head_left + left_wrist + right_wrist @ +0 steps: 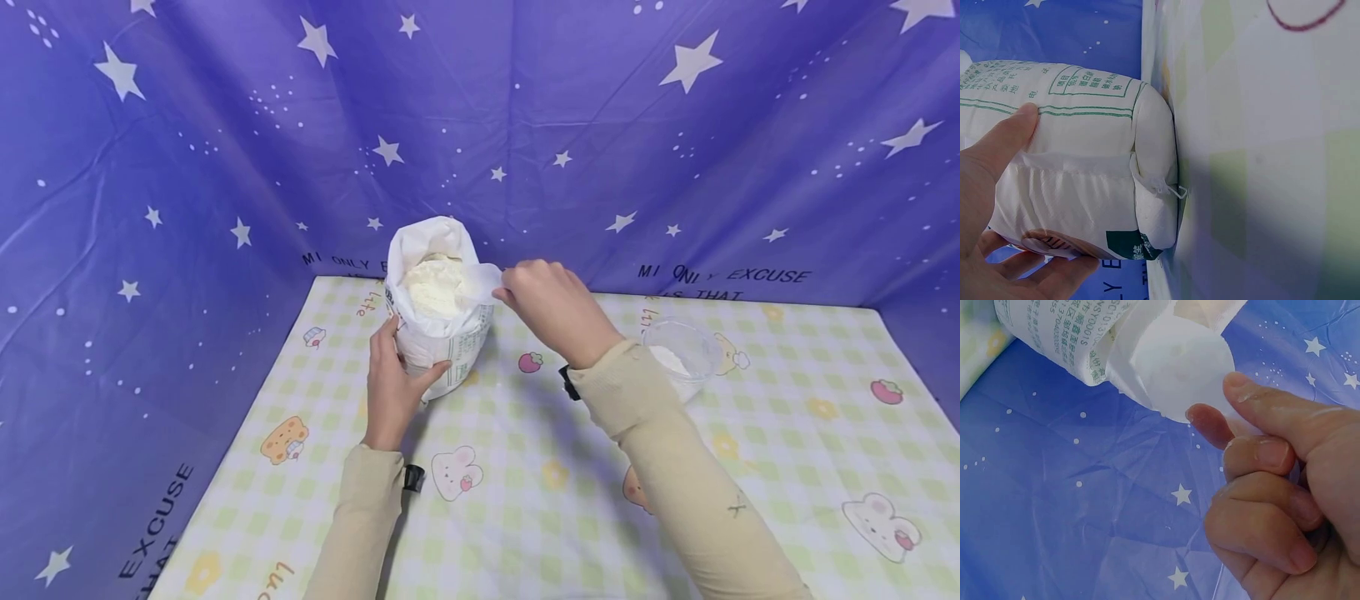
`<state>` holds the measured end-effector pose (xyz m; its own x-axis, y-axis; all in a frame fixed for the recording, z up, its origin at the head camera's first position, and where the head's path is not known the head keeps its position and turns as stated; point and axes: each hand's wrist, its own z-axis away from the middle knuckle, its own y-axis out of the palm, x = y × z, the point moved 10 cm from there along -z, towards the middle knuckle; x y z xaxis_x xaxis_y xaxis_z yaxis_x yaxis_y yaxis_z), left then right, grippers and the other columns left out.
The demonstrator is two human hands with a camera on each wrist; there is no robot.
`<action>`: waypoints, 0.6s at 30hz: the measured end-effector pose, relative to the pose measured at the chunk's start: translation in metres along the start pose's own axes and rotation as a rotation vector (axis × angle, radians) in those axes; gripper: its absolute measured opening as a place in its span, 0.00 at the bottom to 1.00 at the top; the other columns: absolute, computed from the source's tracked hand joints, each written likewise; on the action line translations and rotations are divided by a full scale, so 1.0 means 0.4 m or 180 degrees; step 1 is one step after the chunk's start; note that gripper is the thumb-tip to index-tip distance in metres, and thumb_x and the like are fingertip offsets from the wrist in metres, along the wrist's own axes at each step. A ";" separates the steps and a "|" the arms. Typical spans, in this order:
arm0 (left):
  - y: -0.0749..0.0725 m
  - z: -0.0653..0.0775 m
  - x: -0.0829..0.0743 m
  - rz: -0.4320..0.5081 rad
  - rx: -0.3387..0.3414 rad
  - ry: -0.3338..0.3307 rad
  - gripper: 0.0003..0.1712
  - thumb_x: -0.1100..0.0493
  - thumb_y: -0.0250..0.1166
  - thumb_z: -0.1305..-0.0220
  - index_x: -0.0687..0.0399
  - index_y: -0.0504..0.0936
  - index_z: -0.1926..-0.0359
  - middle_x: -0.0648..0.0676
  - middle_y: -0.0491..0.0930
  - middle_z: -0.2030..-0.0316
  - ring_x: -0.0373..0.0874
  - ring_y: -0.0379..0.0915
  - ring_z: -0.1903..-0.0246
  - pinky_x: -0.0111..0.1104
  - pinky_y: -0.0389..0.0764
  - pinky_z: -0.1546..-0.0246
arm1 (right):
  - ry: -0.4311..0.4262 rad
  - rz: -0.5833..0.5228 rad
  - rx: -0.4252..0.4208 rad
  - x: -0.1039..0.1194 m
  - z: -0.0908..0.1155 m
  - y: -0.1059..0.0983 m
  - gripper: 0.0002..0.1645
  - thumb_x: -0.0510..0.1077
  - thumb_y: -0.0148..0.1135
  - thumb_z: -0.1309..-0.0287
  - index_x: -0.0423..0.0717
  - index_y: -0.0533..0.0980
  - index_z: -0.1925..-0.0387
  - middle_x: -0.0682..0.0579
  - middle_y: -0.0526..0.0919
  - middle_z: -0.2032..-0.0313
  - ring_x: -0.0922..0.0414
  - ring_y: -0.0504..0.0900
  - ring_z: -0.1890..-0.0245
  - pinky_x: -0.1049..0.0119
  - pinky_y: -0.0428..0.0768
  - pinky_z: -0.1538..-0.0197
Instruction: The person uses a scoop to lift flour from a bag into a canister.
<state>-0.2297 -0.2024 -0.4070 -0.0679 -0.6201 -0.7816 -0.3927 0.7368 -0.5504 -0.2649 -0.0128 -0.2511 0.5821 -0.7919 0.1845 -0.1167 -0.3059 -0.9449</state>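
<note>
A white printed flour bag point(442, 342) stands upright and open-topped, with pale flour point(435, 287) showing inside. My left hand point(396, 383) grips its lower side, the thumb on one face and the fingers spread along the other. In the left wrist view, that hand point(997, 181) holds the bag point(1079, 137) near its base. At the bag's right rim, my right hand point(555, 304) holds a whitish, translucent scoop point(482, 283) whose bowl is over the mouth. The right wrist view has the scoop's round underside point(1182, 369), with the fingers point(1260, 525) curled round its mostly hidden handle.
Under the right forearm's far side stands a clear plastic bowl point(703, 337) with white powder in it, partly covered by the sleeve point(637, 392). A checked cloth point(510, 525) covers the table. Purple star-printed curtains point(540, 108) hang behind and at both sides.
</note>
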 end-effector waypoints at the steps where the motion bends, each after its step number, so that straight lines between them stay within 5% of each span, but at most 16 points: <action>1: 0.000 0.000 0.000 0.0002 0.0002 0.0000 0.60 0.50 0.81 0.54 0.57 0.56 0.26 0.61 0.61 0.32 0.55 0.71 0.44 0.42 0.80 0.43 | 0.0008 -0.0001 0.0001 0.000 -0.001 0.001 0.14 0.45 0.64 0.34 0.42 0.81 0.74 0.47 0.81 0.76 0.46 0.81 0.74 0.50 0.82 0.69; 18: 0.001 -0.001 -0.003 -0.0031 0.0018 0.0018 0.59 0.50 0.81 0.53 0.56 0.55 0.26 0.61 0.62 0.33 0.54 0.71 0.48 0.42 0.80 0.47 | 0.0018 -0.0120 0.0051 -0.007 -0.023 0.038 0.15 0.45 0.63 0.33 0.43 0.79 0.75 0.49 0.79 0.77 0.48 0.79 0.75 0.52 0.81 0.71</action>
<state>-0.2300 -0.2016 -0.4060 -0.0694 -0.6286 -0.7746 -0.3881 0.7323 -0.5596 -0.2758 -0.0201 -0.2636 0.5813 -0.7830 0.2216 -0.0818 -0.3272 -0.9414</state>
